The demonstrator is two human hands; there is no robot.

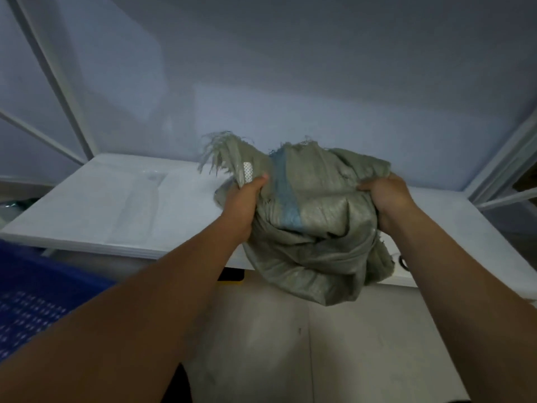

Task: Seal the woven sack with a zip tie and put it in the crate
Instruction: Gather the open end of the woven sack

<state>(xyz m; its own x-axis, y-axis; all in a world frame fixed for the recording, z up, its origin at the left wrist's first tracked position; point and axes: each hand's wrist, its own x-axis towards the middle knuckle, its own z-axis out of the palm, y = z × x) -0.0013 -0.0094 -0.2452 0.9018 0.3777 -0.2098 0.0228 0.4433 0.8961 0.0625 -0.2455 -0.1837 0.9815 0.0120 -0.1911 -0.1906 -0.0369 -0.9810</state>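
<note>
Now sack (313,228) bunched between left hand (247,196) and right hand (386,196)

Sack (313,228) coarse woven, frayed; table (122,205) smooth, glossy white.

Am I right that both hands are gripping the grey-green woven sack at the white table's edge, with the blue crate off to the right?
Not quite: the blue crate is off to the left, low beside the left forearm, as the head view shows. The rest holds: the left hand and right hand both grip the grey-green woven sack at the edge of the white table.
</note>
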